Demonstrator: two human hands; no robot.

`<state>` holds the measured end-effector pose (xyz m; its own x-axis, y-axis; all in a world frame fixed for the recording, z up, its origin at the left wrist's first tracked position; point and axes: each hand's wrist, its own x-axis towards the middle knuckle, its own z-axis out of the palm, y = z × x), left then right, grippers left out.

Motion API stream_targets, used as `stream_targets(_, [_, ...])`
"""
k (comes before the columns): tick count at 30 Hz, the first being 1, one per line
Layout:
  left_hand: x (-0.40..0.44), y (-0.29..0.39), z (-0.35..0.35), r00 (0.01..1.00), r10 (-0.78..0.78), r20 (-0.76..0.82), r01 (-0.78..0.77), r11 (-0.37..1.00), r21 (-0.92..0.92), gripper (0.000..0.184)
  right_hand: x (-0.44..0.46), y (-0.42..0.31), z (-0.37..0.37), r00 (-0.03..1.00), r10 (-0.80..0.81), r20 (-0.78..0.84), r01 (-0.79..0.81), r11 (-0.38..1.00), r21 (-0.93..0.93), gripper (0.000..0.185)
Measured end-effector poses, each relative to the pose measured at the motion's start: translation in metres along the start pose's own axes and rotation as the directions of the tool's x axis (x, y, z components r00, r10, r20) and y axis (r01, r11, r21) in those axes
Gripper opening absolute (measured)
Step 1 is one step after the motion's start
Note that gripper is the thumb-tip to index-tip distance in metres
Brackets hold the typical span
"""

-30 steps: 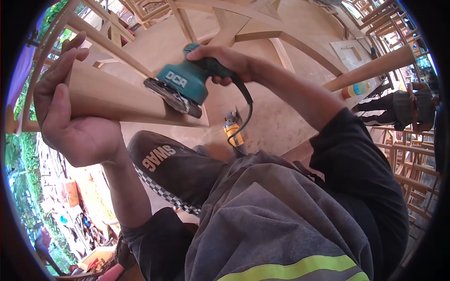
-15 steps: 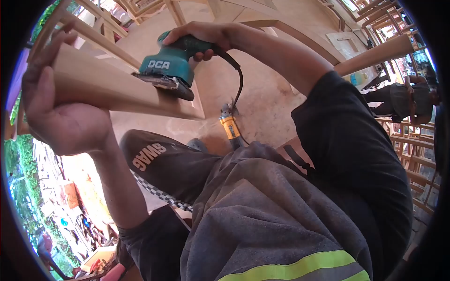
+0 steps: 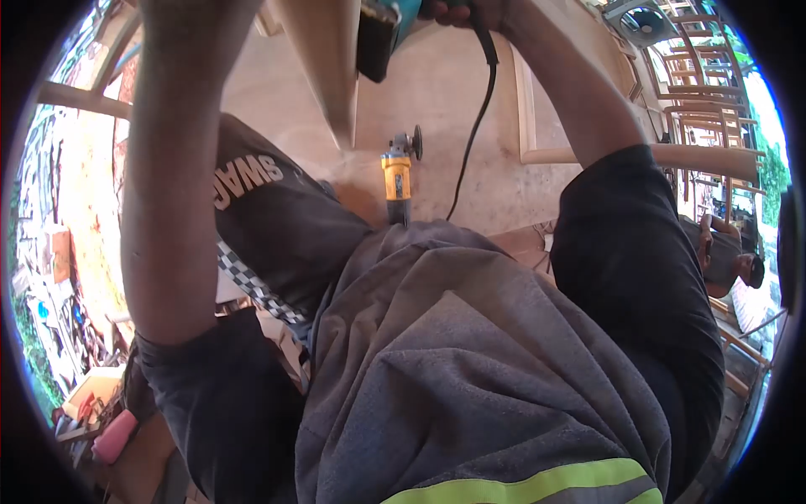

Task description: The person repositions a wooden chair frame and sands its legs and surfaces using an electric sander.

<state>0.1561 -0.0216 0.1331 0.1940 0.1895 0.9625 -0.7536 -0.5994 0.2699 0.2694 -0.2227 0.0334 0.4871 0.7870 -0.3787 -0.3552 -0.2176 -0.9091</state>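
Note:
At the top edge my right hand (image 3: 457,12) is wrapped round the teal sander (image 3: 406,17), which is only partly in view. The sander's dark base (image 3: 377,42) is beside the tapered wooden piece (image 3: 317,59), whose narrow end points down. A black cord (image 3: 478,126) hangs from the tool. My left forearm reaches up past the top edge, and the hand itself is out of view. Below the wood, a yellow angle grinder (image 3: 397,176) with a disc stands on the light brown surface (image 3: 437,109).
Wooden frames (image 3: 701,92) are stacked at the upper right, near a fan (image 3: 642,25). Another person (image 3: 722,252) is at the right edge. A long wooden leg (image 3: 705,160) lies at the right. Clutter and a pink object (image 3: 114,435) are at the lower left.
The view has shifted, so the sander, wood and my right hand sit higher in it. My left hand has left the view. More of the grinder's disc shows.

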Motion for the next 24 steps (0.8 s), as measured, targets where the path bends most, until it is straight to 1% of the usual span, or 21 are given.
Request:
stream_targets(1, [0.0,0.001,0.0,0.999,0.042,0.005,-0.042,0.999,-0.02,0.015,-0.015,-0.008,0.016,0.994,-0.03,-0.104,0.029,1.0,-0.013,0.036])
stream_targets(3, [-0.001,0.003,0.0,0.993,0.118,0.015,-0.116,0.991,-0.07,0.01,-0.026,0.014,0.006,0.989,0.058,-0.139,-0.043,0.993,0.112,0.038])
stream_targets(4, [-0.001,0.004,0.0,0.987,0.16,0.019,-0.158,0.982,-0.1,0.008,-0.039,0.021,0.002,0.992,0.06,-0.111,-0.048,0.993,0.107,0.032])
stream_targets(5, [-0.001,0.023,0.007,0.994,-0.069,0.089,0.088,0.969,-0.231,0.017,-0.049,0.031,0.007,0.984,0.029,-0.177,-0.006,0.991,0.134,0.036])
stream_targets(6, [-0.001,0.026,0.007,0.988,-0.067,0.138,0.108,0.944,-0.312,0.017,-0.061,0.043,0.015,0.97,-0.001,-0.244,0.042,0.986,0.163,0.042])
stream_targets(7, [0.001,0.024,0.002,0.98,-0.059,0.19,0.131,0.913,-0.388,0.018,-0.071,0.054,0.021,0.956,0.006,-0.292,0.055,0.978,0.202,0.041])
stream_targets(8, [0.008,0.017,-0.01,0.946,-0.027,0.322,0.152,0.917,-0.369,0.028,-0.084,0.064,0.029,0.957,-0.022,-0.289,0.09,0.97,0.226,0.045])
stream_targets(10, [0.008,0.021,0.002,0.963,-0.237,0.128,0.263,0.926,-0.269,0.034,-0.106,0.09,0.038,0.95,-0.064,-0.305,0.14,0.962,0.235,0.045])
stream_targets(11, [0.011,0.013,-0.004,0.944,-0.169,0.285,0.286,0.848,-0.446,0.034,-0.118,0.093,0.055,0.936,-0.187,-0.298,0.264,0.932,0.247,0.045])
stream_targets(12, [0.011,0.008,-0.009,0.967,-0.088,0.239,0.16,0.94,-0.301,0.035,-0.13,0.102,0.067,0.915,-0.212,-0.343,0.313,0.91,0.273,0.046])
stream_targets(13, [0.007,0.007,-0.012,0.979,0.001,0.202,0.028,0.99,-0.139,0.036,-0.142,0.113,0.074,0.894,-0.232,-0.383,0.357,0.885,0.298,0.047])
stream_targets(14, [-0.006,0.026,-0.017,0.985,0.039,0.166,-0.047,0.998,0.043,0.038,-0.153,0.123,0.081,0.851,-0.236,-0.469,0.403,0.867,0.294,0.05])
stream_targets(15, [-0.024,0.042,-0.011,1.0,0.004,-0.007,-0.004,0.997,-0.077,0.04,-0.166,0.133,0.084,0.803,-0.234,-0.549,0.445,0.848,0.288,0.053])
stream_targets(16, [-0.046,0.054,-0.009,0.983,-0.052,-0.175,0.016,0.979,-0.202,0.042,-0.18,0.148,0.081,0.764,-0.216,-0.608,0.447,0.856,0.258,0.058])
stream_targets(17, [-0.078,0.068,-0.029,0.993,0.095,0.075,-0.104,0.986,0.129,0.042,-0.193,0.163,0.079,0.72,-0.194,-0.666,0.446,0.865,0.231,0.063])
stream_targets(18, [-0.111,0.074,-0.026,0.95,0.231,0.212,-0.211,0.971,-0.114,0.037,-0.202,0.174,0.081,0.629,-0.207,-0.749,0.433,0.894,0.118,0.066])
stream_targets(19, [-0.127,0.116,-0.021,0.864,0.068,0.499,-0.215,0.945,0.245,0.032,-0.212,0.182,0.086,0.519,-0.219,-0.826,0.397,0.918,0.006,0.069])
stream_targets(20, [-0.181,0.114,-0.01,0.896,0.136,0.422,-0.16,0.987,0.021,0.031,-0.228,0.183,0.09,0.564,-0.122,-0.817,0.308,0.949,0.071,0.072])
stream_targets(21, [-0.164,0.154,0.006,0.747,-0.041,0.664,0.044,0.999,0.012,0.036,-0.236,0.187,0.096,0.534,-0.149,-0.833,0.298,0.954,0.02,0.072])
stream_targets(22, [-0.176,0.162,0.021,0.643,-0.089,0.761,0.156,0.988,-0.016,0.037,-0.242,0.191,0.103,0.494,-0.177,-0.851,0.283,0.958,-0.035,0.073])
stream_targets(24, [-0.199,0.168,0.045,0.39,-0.145,0.909,0.363,0.932,-0.007,0.043,-0.244,0.217,0.113,0.398,-0.227,-0.889,0.342,0.936,-0.085,0.079])
